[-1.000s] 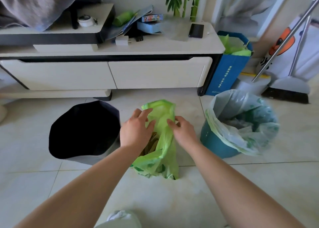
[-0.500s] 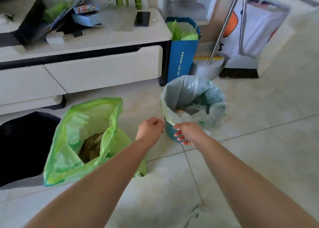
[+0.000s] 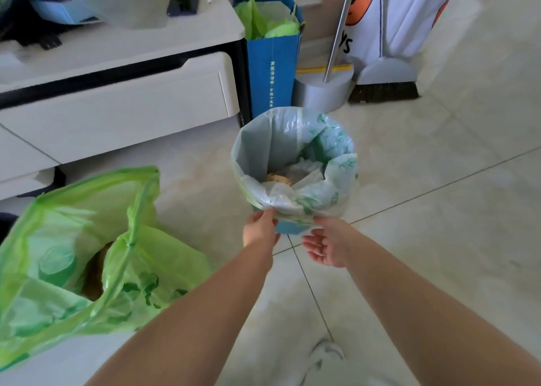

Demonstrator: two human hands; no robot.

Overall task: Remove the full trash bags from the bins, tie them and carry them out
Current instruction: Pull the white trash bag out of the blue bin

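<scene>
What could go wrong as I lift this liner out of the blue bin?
1. The left hand pinches only the near edge of the pale liner and the right hand is open, so a lopsided pull might tear it or tip the blue bin.
2. The green bag lies untied and open on the floor; its contents could spill if bumped.

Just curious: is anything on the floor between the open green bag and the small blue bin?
No. In the head view, only bare tile floor separates the green bag from the blue bin; the person's left forearm reaches above it.
</scene>
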